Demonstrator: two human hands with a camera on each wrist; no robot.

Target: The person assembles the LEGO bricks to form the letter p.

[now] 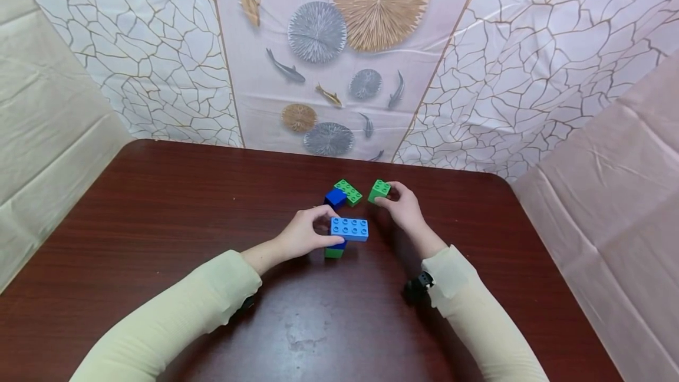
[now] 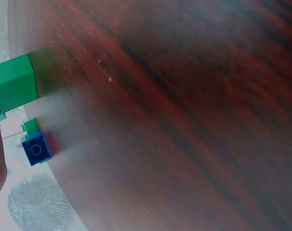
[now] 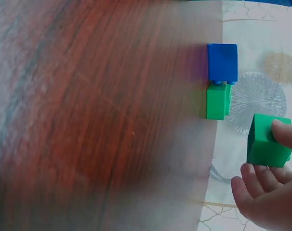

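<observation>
My left hand (image 1: 305, 233) grips a stack of toy building bricks between thumb and fingers. On top lies a long light blue brick (image 1: 349, 228) with two rows of studs. Beneath its left end are a dark blue brick and, lowest, a green brick (image 2: 16, 83), raised off the table in the left wrist view. To the right, my right hand (image 1: 407, 210) pinches a square green brick (image 3: 269, 140) by its sides, studs up in the head view. Beyond the hands, a dark blue brick (image 3: 223, 62) lies on its side against a long green brick (image 3: 216, 102).
All this is over a dark reddish-brown wooden table (image 1: 159, 205). A patterned cloth (image 1: 318, 87) with fish and round motifs hangs behind its far edge. Pale cloth walls (image 1: 610, 152) stand at both sides.
</observation>
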